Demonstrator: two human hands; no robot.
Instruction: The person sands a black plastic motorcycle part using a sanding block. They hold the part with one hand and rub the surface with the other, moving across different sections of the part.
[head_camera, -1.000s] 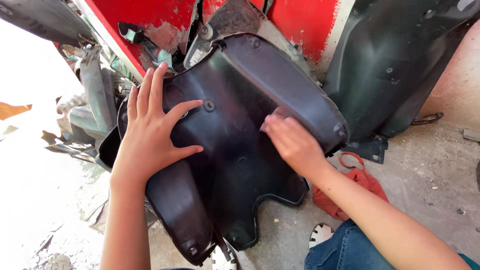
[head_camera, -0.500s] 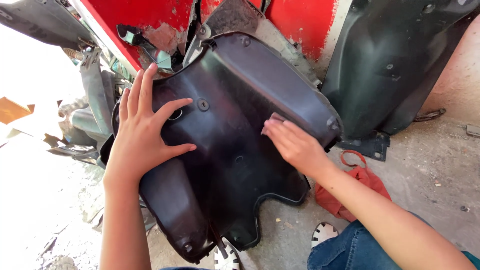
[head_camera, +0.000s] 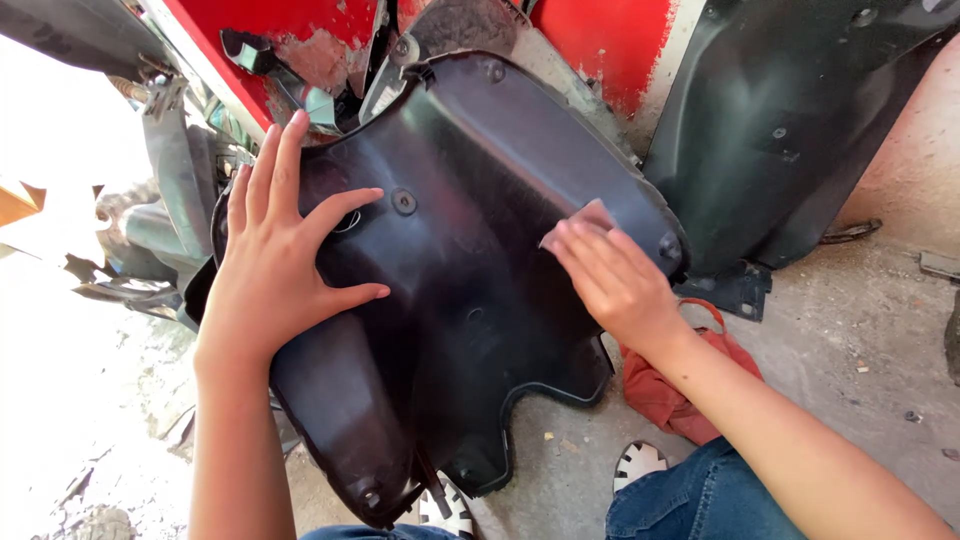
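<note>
- The left arm comes up from the bottom edge of the view, forearm nearly straight, wrist bent slightly back.
- The left hand (head_camera: 275, 265) lies flat and fully open on the black plastic panel (head_camera: 470, 290), fingers spread and pointing up toward the panel's upper left edge, thumb stretched out to the right just below a small round fastener (head_camera: 404, 202). It grips nothing; the palm only presses on the surface.
- The right arm enters from the lower right corner and runs diagonally up and left, the wrist straight.
- The right hand (head_camera: 615, 280) rests palm down on the panel's right side, fingers close together and almost straight. Under the fingertips sits a small pinkish-grey sheet (head_camera: 590, 215), pressed flat against the panel rather than pinched.
- The black plastic panel stands tilted between the two hands, its upper end leaning against a red vehicle body (head_camera: 590, 40), its lower end down by the person's knees, over the concrete floor (head_camera: 850, 340).
- A second dark panel (head_camera: 800, 120) leans at the right, well apart from the hands.
- A red cloth (head_camera: 670, 395) lies on the floor beneath the right forearm.
</note>
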